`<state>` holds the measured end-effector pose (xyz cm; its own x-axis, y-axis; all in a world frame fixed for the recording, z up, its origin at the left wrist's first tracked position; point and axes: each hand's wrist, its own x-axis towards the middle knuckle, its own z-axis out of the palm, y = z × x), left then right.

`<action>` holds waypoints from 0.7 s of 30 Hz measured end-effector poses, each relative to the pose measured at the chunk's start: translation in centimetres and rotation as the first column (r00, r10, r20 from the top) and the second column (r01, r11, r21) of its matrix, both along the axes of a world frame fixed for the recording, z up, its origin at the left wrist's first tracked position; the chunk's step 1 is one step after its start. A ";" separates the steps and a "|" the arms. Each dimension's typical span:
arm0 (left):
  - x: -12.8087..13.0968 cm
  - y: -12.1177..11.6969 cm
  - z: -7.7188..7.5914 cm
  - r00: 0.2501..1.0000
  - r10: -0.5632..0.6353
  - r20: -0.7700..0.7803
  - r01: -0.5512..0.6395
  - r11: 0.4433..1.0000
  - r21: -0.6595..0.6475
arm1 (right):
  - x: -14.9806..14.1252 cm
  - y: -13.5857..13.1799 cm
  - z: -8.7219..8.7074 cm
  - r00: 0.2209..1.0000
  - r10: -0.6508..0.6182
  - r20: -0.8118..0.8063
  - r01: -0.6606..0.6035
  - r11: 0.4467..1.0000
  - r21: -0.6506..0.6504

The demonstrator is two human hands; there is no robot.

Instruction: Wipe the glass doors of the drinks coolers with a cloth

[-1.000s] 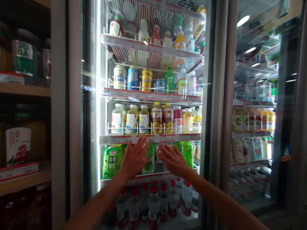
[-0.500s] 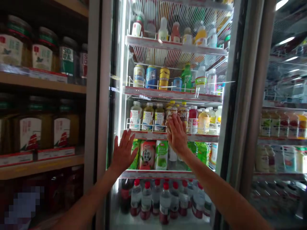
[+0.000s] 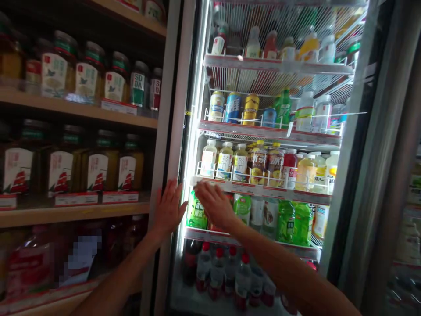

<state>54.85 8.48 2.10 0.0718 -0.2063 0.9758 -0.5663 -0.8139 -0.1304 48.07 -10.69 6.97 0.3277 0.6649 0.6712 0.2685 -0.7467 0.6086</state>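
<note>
My left hand (image 3: 168, 208) is raised with fingers stretched out, nothing in it, in front of the metal frame (image 3: 182, 131) at the fridge's left side. Whether it touches the frame I cannot tell. My right hand (image 3: 215, 206) is slightly blurred, its fingers extended and empty. It sits before the left end of a shelf, partly covering a green drink pack (image 3: 196, 213) and its neighbours. Just above it stand tea bottles with pale labels (image 3: 224, 162) and brown-labelled bottles with yellow caps (image 3: 258, 164). Streaks of reflected light cross the fridge front.
To the left, a wooden shelf (image 3: 82, 213) carries several large bottles with red-and-white labels (image 3: 98, 171). Red-capped bottles (image 3: 217, 272) fill the fridge bottom. A metal door post (image 3: 378, 175) borders the fridge on the right, with another cooler beyond.
The view has swung left, so more of the wooden shelving shows. My right hand has moved left and down, off the brown-labelled bottles, nearer to my left hand, which now fronts the frame.
</note>
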 end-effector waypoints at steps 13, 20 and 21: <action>0.0 1.6 -1.2 0.999 -0.013 -0.049 0.012 1.000 -0.004 | -0.6 0.3 -4.5 0.990 0.091 -0.106 -0.116 0.958 -0.262; -1.0 -2.6 -1.0 0.997 -0.076 -0.010 0.076 0.996 0.047 | -3.6 -6.8 -1.9 0.982 -0.147 0.116 0.127 0.978 0.164; -1.3 -3.4 -0.8 0.996 -0.093 -0.004 0.093 0.993 0.066 | -4.2 -7.6 -2.3 0.985 -0.136 0.104 0.125 0.986 0.107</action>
<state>53.52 5.07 1.25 0.0500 -0.2758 0.9599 -0.6393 -0.7473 -0.1814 43.90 -18.24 4.70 0.3276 0.5492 0.7688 0.0999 -0.8293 0.5498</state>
